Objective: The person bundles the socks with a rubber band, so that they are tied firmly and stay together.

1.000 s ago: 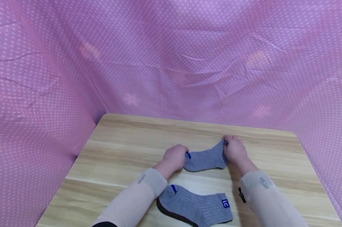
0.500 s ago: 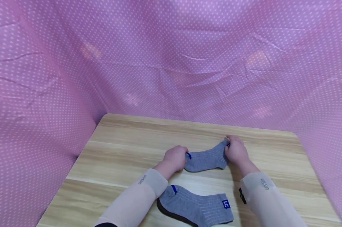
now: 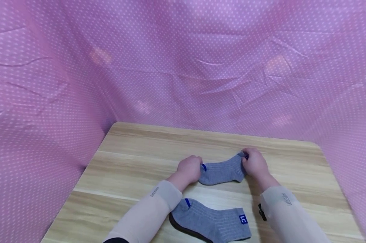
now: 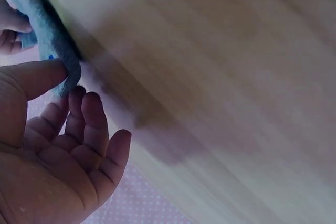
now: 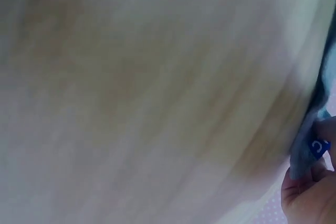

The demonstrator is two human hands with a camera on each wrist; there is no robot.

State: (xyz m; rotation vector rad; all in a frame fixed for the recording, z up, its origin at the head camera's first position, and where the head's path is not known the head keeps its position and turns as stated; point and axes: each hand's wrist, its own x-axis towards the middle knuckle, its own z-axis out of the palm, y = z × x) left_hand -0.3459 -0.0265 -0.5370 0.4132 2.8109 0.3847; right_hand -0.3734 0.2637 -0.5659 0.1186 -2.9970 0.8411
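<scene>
A grey sock (image 3: 221,171) with a blue toe stripe stretches between my two hands near the table's middle. My left hand (image 3: 189,168) pinches its toe end; in the left wrist view the thumb (image 4: 48,77) presses on the sock (image 4: 55,45) while the other fingers curl loosely beneath. At the cuff, my right hand (image 3: 256,164) pinches the fabric, and a blue label (image 5: 319,148) shows beside the thumb in the right wrist view. Closer to me lies a second grey sock (image 3: 210,217), flat, with a dark sole, its toe by my left sleeve and its blue label (image 3: 242,219) facing up.
The light wood table (image 3: 134,148) has rounded far corners. Pink dotted cloth (image 3: 183,67) hangs behind it and along both sides. Pale sleeves (image 3: 149,212) cover both forearms, and a small black clip (image 3: 262,212) sits at the right sleeve.
My right hand has shifted slightly right and down with the cuff, which now sits lower and more tucked into its fingers. The left hand keeps the toe; the nearer sock stays put.
</scene>
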